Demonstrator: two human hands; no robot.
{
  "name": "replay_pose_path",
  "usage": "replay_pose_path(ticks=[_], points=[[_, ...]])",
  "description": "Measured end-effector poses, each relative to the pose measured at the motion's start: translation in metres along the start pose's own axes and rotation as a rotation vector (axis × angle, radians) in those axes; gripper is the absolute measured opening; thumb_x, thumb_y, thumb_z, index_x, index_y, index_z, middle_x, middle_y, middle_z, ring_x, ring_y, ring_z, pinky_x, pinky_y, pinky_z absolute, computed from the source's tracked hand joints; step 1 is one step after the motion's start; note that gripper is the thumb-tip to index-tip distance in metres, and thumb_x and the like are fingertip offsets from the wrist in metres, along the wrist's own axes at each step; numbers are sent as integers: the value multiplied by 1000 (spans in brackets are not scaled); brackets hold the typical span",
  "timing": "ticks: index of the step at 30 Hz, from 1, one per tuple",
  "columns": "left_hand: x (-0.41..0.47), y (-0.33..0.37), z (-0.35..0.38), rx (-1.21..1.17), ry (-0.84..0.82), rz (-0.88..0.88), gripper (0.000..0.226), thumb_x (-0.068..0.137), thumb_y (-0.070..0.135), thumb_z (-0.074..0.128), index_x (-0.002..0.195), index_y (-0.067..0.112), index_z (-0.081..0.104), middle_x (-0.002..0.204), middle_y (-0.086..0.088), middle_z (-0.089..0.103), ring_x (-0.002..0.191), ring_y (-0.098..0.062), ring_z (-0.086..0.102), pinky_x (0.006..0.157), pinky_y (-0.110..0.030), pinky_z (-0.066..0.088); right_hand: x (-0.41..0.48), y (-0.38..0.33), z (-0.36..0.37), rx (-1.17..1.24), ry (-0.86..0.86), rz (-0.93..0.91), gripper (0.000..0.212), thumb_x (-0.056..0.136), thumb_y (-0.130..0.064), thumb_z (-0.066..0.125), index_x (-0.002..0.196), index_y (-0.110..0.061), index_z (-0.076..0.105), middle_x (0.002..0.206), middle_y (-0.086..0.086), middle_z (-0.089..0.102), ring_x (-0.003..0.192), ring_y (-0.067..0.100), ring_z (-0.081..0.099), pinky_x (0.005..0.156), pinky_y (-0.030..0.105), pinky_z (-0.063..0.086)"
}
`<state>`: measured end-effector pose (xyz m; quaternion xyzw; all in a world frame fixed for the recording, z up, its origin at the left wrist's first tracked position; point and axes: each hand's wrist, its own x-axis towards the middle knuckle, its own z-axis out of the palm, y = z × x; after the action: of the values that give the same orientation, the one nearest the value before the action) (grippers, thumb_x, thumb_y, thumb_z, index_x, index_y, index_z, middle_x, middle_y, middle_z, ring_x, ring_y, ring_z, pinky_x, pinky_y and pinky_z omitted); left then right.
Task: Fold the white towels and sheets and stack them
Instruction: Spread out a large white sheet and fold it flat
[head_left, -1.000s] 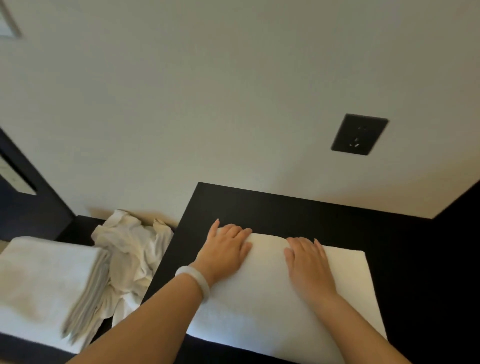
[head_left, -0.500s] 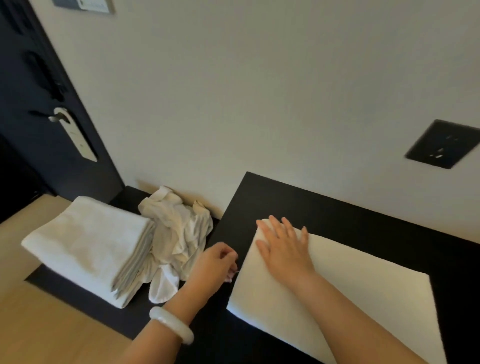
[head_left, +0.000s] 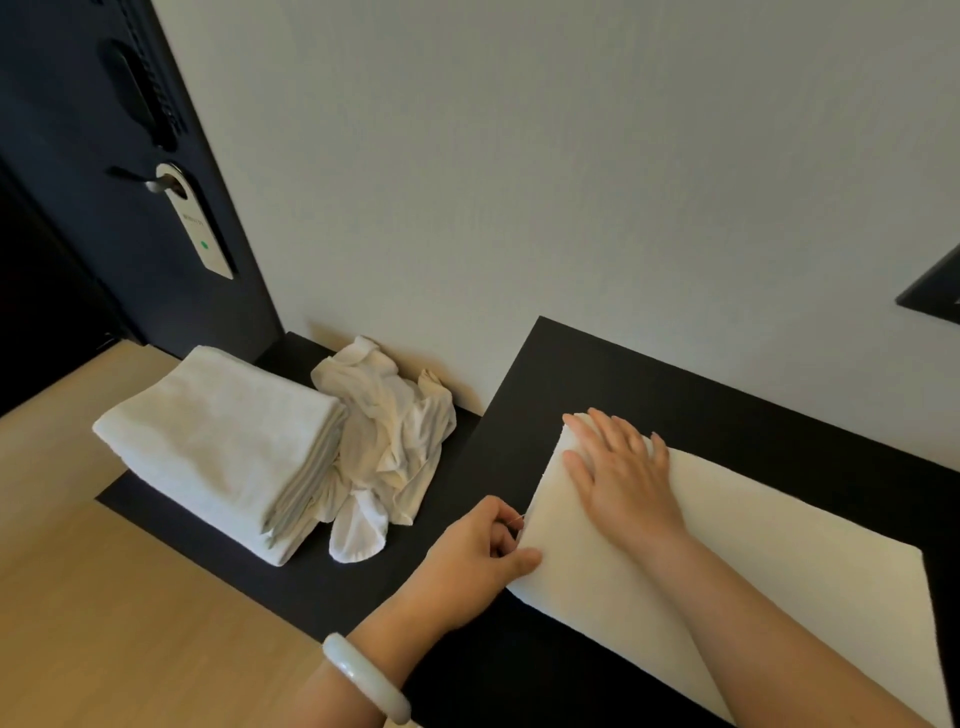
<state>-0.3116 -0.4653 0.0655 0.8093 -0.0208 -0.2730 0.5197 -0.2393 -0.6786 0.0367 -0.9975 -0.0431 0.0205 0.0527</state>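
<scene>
A folded white towel (head_left: 779, 561) lies flat on the raised black tabletop (head_left: 675, 384). My right hand (head_left: 621, 478) presses flat on its left end with straight fingers. My left hand (head_left: 480, 553) pinches the towel's left edge between thumb and curled fingers; a thin loose thread shows at its fingertips. On the lower black shelf (head_left: 171, 509) to the left sits a stack of folded white towels (head_left: 218, 441). A crumpled white sheet (head_left: 389, 441) lies beside the stack, against the wall.
A dark door (head_left: 104, 156) with a handle and a white hanging tag (head_left: 202, 228) stands at the left. Light wooden floor (head_left: 104, 623) runs below the shelf. A black wall socket (head_left: 935, 291) is at the right edge.
My left hand left the towel's top, dropped to the left edge and now pinches it. My right hand slid to the towel's left end. My view swung left, showing the door.
</scene>
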Motion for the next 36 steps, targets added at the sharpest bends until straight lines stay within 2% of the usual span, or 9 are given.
replay_pose_path(ticks=[4,9,14,17,19,23,29,32,36], points=[[8,-1,4,80,29,-59,18,93,34,63,105,33,49,76,9,58,71,-6,57,80,-30,53,3,3,3,21,37,-7,47,103,-44,11,147,-45,26,156,-9,31,144,14,25,119,54,14],[7,6,12,221,104,-46,23,94,36,60,108,30,44,91,9,57,82,-5,55,76,-24,50,2,1,-4,83,-4,3,48,105,-42,18,153,-43,17,160,-9,25,148,12,18,122,51,7],[9,28,49,806,415,493,54,94,49,39,138,19,47,137,3,51,130,-17,46,110,-33,36,-21,8,-30,692,218,247,50,105,-20,41,153,-22,31,160,-1,30,150,13,15,124,43,11],[31,42,84,999,154,650,65,99,44,9,157,14,12,164,-7,9,152,-26,-2,122,-48,0,-64,14,-29,467,312,349,50,106,-22,34,155,-22,26,162,-4,23,151,8,7,125,37,7],[45,37,94,1047,52,616,66,97,49,1,157,22,0,164,-4,-11,148,-24,-22,119,-51,-16,-97,27,-16,252,133,292,55,106,-33,21,157,-29,4,166,-7,2,149,4,-11,122,31,-11],[55,15,83,1116,121,529,65,97,54,-2,156,30,-6,162,1,-18,148,-21,-22,117,-52,-17,-155,89,-3,67,9,385,58,91,-58,-8,145,-46,-24,160,-19,-20,140,-5,-31,114,26,-26],[56,32,85,1157,152,432,72,88,57,-15,154,27,-17,161,0,-24,146,-22,-29,113,-48,-26,-169,137,-21,-73,55,712,81,84,-63,-13,157,-30,-1,166,-6,0,150,12,-12,122,47,-8],[64,69,111,1126,150,580,70,93,55,-5,157,25,-5,164,0,-13,150,-23,-20,116,-47,-22,-133,118,-35,8,194,512,69,95,-56,2,156,-27,15,164,-2,14,152,16,1,120,44,-4],[95,85,124,1183,58,652,61,101,52,2,157,29,-1,165,2,-10,150,-21,-17,119,-51,-14,-103,115,-19,5,38,220,57,103,-46,17,157,-32,8,166,-7,4,151,9,-10,122,39,-12]])
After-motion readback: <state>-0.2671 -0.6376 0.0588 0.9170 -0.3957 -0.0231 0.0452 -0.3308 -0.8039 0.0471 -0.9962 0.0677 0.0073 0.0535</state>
